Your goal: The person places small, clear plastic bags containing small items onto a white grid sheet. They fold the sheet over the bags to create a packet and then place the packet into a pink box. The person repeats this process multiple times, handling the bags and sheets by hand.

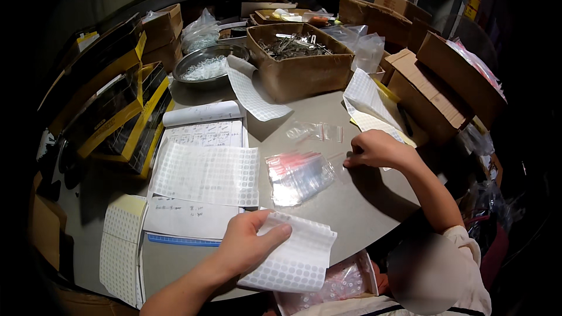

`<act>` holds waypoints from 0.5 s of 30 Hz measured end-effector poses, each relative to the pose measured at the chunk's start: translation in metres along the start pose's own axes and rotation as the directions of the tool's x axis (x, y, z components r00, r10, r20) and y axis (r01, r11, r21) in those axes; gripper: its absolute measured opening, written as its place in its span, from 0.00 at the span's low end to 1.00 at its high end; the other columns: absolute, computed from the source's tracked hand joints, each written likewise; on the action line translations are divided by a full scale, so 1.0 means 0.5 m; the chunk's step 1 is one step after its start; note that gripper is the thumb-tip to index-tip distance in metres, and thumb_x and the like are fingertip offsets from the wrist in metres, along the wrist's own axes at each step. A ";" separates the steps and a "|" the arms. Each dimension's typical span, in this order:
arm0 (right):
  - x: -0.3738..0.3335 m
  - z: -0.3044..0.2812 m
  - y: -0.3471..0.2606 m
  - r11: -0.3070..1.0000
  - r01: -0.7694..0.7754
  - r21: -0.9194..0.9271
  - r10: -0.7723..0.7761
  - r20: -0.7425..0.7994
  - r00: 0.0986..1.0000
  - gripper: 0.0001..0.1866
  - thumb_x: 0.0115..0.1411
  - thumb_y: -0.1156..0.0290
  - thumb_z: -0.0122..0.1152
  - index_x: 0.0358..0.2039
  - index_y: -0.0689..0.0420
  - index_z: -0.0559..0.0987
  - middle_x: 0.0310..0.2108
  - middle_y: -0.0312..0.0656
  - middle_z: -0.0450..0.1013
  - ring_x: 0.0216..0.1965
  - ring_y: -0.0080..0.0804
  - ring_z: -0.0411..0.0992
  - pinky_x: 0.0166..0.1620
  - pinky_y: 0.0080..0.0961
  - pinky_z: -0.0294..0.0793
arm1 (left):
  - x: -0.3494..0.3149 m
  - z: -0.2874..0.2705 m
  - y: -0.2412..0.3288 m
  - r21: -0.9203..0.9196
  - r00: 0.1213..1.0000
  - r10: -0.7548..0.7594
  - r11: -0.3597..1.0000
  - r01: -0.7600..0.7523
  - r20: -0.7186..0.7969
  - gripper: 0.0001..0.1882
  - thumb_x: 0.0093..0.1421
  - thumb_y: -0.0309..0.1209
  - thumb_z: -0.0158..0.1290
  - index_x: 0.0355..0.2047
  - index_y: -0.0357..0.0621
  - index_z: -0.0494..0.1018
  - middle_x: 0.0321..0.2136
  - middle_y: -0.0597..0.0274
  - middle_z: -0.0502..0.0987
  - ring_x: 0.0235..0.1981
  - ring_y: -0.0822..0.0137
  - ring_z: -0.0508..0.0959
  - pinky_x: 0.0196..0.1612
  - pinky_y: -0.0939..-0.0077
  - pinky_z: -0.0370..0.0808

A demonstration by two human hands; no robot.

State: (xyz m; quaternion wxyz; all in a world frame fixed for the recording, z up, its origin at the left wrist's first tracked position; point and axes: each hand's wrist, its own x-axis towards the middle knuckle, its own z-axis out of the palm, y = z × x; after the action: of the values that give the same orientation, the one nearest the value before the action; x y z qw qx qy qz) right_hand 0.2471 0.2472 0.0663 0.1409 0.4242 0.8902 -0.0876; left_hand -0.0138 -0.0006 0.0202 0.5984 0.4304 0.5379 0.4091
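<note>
Dotted sheet [298,251] in left hand [249,243], baggies [298,178] by right hand [377,149]

Sheet's pinched over the table's [366,216] near edge; right hand's curled just beside the baggies, can't tell if it's got anything. Box [298,76] of metal bits [295,45] sits further back.

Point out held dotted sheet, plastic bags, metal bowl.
Held dotted sheet [298,251]: head view, middle of face.
Plastic bags [298,180]: head view, middle of pile.
Metal bowl [201,84]: head view, front wall.

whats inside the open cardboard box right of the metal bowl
The cardboard box holds a jumbled heap of thin, metal-looking pieces; whatever lies beneath the top layer is covered.
</note>
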 end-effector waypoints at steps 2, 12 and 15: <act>-0.009 0.023 0.001 0.936 0.293 0.194 -0.238 -0.264 0.935 0.19 0.63 0.57 0.71 0.40 0.61 0.81 0.29 0.47 0.78 0.31 0.41 0.78 0.37 0.36 0.75 | 0.002 0.002 -0.002 0.033 0.999 0.031 0.999 -0.032 0.005 0.15 0.67 0.28 0.62 0.51 0.30 0.79 0.43 0.59 0.84 0.43 0.74 0.81 0.49 0.76 0.79; 0.003 0.079 -0.083 0.942 0.337 0.003 -0.290 -0.503 0.814 0.11 0.60 0.74 0.67 0.39 0.60 0.74 0.36 0.51 0.78 0.41 0.55 0.77 0.42 0.44 0.76 | 0.006 0.004 -0.019 0.173 0.980 0.196 0.967 -0.188 -0.027 0.19 0.68 0.36 0.60 0.52 0.33 0.78 0.42 0.50 0.86 0.44 0.64 0.84 0.50 0.68 0.78; -0.014 0.080 -0.047 0.998 0.046 -0.031 -0.055 -0.417 0.907 0.14 0.59 0.69 0.71 0.40 0.59 0.74 0.36 0.51 0.78 0.40 0.55 0.77 0.42 0.44 0.76 | 0.004 0.007 -0.022 0.187 0.979 0.206 0.962 -0.199 -0.016 0.19 0.68 0.37 0.59 0.52 0.34 0.78 0.42 0.47 0.85 0.44 0.60 0.84 0.50 0.66 0.78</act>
State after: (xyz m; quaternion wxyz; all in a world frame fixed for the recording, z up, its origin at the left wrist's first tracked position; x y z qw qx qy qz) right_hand 0.2402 0.2165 0.0318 -0.0503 0.4085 0.9113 0.0107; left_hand -0.0100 -0.0020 0.0093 0.5015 0.5293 0.5372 0.4241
